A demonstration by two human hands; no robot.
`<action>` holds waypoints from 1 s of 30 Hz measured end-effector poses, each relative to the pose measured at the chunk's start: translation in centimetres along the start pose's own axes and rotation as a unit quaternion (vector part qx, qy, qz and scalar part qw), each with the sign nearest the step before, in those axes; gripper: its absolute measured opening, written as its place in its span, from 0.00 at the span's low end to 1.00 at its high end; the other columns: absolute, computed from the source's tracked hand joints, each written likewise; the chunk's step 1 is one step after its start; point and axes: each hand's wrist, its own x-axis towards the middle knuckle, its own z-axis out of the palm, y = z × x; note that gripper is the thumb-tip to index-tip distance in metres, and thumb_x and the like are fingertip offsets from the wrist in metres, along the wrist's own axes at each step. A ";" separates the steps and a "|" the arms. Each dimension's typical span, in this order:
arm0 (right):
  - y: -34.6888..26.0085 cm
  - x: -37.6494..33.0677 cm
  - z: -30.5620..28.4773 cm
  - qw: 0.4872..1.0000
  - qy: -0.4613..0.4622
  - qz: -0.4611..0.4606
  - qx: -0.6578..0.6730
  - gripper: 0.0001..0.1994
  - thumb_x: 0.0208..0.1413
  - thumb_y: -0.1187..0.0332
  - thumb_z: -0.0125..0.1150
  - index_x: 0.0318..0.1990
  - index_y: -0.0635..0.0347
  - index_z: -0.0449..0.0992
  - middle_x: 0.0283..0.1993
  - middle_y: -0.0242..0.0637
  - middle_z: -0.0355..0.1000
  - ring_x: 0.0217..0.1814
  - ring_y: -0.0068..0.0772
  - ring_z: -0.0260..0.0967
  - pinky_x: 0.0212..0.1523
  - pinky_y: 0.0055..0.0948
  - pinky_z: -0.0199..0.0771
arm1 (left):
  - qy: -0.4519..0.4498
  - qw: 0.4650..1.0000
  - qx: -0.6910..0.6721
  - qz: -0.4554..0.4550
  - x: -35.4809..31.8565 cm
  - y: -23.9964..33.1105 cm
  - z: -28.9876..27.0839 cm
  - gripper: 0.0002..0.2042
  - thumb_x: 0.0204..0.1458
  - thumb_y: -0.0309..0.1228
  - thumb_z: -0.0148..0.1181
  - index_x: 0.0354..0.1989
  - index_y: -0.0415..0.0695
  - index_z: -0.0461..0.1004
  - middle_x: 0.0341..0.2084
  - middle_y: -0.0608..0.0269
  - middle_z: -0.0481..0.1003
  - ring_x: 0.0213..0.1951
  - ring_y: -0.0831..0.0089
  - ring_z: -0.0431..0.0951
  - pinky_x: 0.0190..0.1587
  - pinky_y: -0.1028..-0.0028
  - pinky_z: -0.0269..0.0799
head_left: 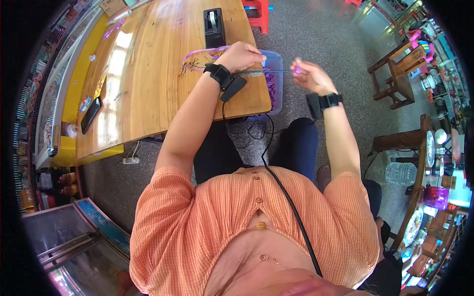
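1. The left hand rests at the edge of the wooden table, its fingers curled shut around one end of a thin dark stick.
2. The stick runs level from the left fingertips across the gap to the right hand, so it spans between the two hands.
3. The right hand is held off the table, over the grey floor, its thumb and forefinger pinched closed on the far end of the stick, where a small purple piece shows just at the fingertips.
4. A clear plastic box with purple bits inside sits just under the stick, below and between the two sets of fingers, partly overhanging the table edge.
5. A loop of purple ribbon lies on the table just behind the left knuckles, on the side away from the right hand.
6. A black tape dispenser stands on the table beyond the left fingers, near but not touching them.
7. Each wrist wears a black band; a black cable hangs from the left one down toward the body.
8. A dark phone lies on the table well apart from both hands, far out past the left elbow side.
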 end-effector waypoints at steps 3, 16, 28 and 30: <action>1.2 -0.2 -4.4 0.997 0.033 -0.039 -0.061 0.14 0.57 0.61 0.65 0.49 0.51 0.79 0.37 0.22 0.75 0.38 0.18 0.70 0.43 0.24 0.72 | -0.006 1.000 0.001 0.012 0.7 -0.2 0.1 0.11 0.53 0.34 0.66 0.34 0.35 0.81 0.13 0.73 0.67 0.14 0.85 0.59 0.16 0.77 0.49; 7.2 7.2 -0.6 0.943 0.104 -0.018 -0.317 0.31 0.63 0.67 0.51 0.73 0.53 0.51 0.50 0.34 0.74 0.35 0.25 0.74 0.33 0.26 0.76 | -0.019 0.998 0.061 0.018 0.0 -0.5 0.2 0.12 0.58 0.37 0.62 0.40 0.39 0.81 0.17 0.72 0.72 0.17 0.86 0.65 0.17 0.81 0.57; 8.6 -4.9 9.9 0.810 0.151 -0.509 -0.248 0.08 0.59 0.72 0.62 0.45 0.59 0.79 0.36 0.28 0.76 0.33 0.22 0.71 0.32 0.24 0.70 | 0.131 0.959 -0.071 0.242 -6.1 7.9 1.2 0.10 0.61 0.35 0.59 0.39 0.40 0.79 0.18 0.73 0.71 0.17 0.88 0.66 0.19 0.84 0.59; 8.0 -6.9 13.3 0.755 0.083 -0.537 -0.367 0.06 0.54 0.74 0.64 0.39 0.59 0.81 0.37 0.40 0.78 0.38 0.38 0.73 0.42 0.34 0.72 | 0.145 0.937 -0.046 0.315 -11.4 12.0 2.6 0.09 0.62 0.32 0.57 0.40 0.39 0.78 0.18 0.72 0.71 0.18 0.87 0.67 0.21 0.84 0.61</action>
